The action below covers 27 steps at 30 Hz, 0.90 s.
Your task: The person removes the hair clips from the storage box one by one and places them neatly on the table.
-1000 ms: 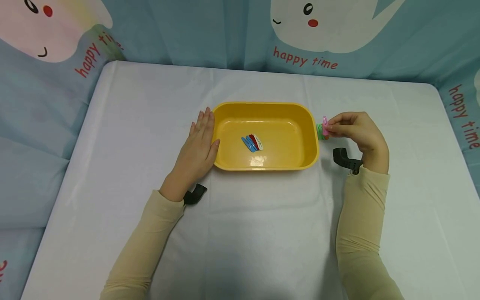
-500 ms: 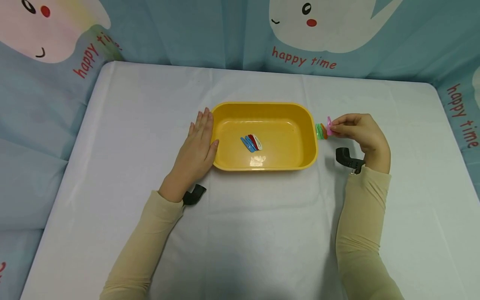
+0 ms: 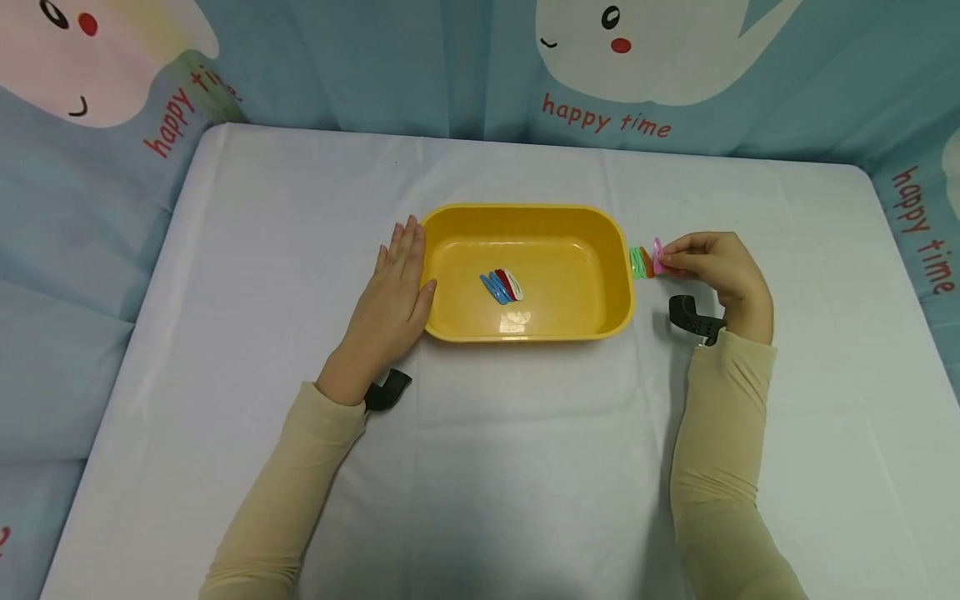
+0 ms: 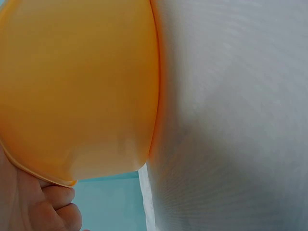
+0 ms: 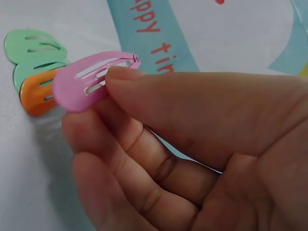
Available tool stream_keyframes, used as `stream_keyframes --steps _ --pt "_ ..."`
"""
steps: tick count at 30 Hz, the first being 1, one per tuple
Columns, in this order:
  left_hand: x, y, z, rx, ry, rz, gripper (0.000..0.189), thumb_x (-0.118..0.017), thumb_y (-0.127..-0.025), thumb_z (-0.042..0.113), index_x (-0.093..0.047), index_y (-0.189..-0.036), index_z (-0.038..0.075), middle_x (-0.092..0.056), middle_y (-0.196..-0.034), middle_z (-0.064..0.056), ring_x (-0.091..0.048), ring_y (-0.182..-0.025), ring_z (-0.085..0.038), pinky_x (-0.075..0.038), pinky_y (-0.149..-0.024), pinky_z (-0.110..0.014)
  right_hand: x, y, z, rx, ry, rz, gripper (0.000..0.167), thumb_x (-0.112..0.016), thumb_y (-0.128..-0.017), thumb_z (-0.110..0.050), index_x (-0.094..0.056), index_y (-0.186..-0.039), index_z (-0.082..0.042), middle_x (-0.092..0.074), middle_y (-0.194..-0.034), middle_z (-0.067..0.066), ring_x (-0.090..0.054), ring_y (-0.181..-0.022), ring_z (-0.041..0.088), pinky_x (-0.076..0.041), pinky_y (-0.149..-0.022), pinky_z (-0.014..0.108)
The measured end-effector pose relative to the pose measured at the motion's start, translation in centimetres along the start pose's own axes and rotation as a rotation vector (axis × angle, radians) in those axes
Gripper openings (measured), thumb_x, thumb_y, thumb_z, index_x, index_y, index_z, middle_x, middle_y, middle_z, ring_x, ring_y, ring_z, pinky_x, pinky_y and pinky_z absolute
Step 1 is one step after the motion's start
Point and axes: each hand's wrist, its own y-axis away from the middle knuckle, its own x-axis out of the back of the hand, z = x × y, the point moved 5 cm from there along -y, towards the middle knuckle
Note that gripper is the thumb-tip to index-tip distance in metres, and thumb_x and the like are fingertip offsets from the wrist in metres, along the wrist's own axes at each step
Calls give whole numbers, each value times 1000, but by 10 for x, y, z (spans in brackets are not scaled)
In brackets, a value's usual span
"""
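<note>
From the head camera, a yellow tub [image 3: 615, 250] stands in the middle of a table [image 3: 525, 467] covered in a pale cloth. The left hand [image 3: 392, 302] lies flat on the table with straight fingers against the tub's left wall, holding nothing. Inside the tub, on its floor, lies a small cluster of hair clips [image 3: 502, 286] in blue, red and white. The right hand [image 3: 716, 271] is just to the right of the tub, its thumb and fingers pinching a pink hair clip [image 3: 657, 255]. Between that clip and the tub's right wall lie green clips [image 3: 636, 262] and an orange clip [image 3: 647, 263] on the cloth, just beside the tub. A blue curtain [image 3: 375, 75] printed with white cartoon figures and "happy time" hangs around the table.

From the left wrist camera, the tub's orange-yellow outer wall [image 4: 82, 91] fills the left of the frame, with fingertips [image 4: 53, 207] below its rim and the white cloth [image 4: 231, 115] to the right.

From the right wrist camera, the pink hair clip [image 5: 86, 82] is gripped between the thumb [image 5: 192, 106] above and the curled fingers [image 5: 120, 159] below, its rounded end sticking out to the left. Two green clips [image 5: 33, 55] and the orange clip [image 5: 37, 92] lie on the cloth just behind it, overlapping one another; whether the pink one touches them cannot be told.
</note>
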Motion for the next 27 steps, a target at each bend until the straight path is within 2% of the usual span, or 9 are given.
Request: stream_keyframes --steps 4,9,15,22,27 --pt "1 0 0 2 2 -2 61 -34 -101 22 -7 -148 -6 -2 -156 -17 -2 -144 -30 -3 -114 -43 -1 -2 2 -7 52 7 6 -68 -87 -12 -72 -86 -10 -65 -72 -13 -60 -65 5 -52 -65 17" --pt "2 1 1 9 10 -10 61 -34 -101 22 -8 -148 -6 -2 -156 -17 1 -144 -28 -2 -114 -44 -2 -4 4 -11 112 8 18 -67 -88 -13 -69 -98 3 -64 -71 -14 -59 -66 4 -52 -66 17" --pt "1 0 1 8 10 -8 61 -34 -101 22 -7 -148 -6 -2 -156 -16 0 -144 -28 -2 -114 -44 -3 -5 5 -10 142 17 26 -67 -88 -14 -67 -102 9 -64 -72 -14 -60 -66 4 -51 -64 16" --pt "0 1 0 7 13 -5 61 -34 -102 22 -6 -148 -5 -2 -156 -16 -1 -144 -28 -2 -114 -44 -3 -6 6 -24 176 51 28 -69 -87 -19 -70 -99 5 -63 -70 -13 -57 -65 6 -50 -63 16" --pt "0 1 -1 5 6 -5 61 -34 -102 22 -6 -149 -5 -1 -157 -16 -1 -144 -28 -3 -114 -44 -4 -7 5 -32 203 56 35 -69 -87 -23 -68 -103 8 -63 -70 -12 -57 -66 7 -50 -63 17"
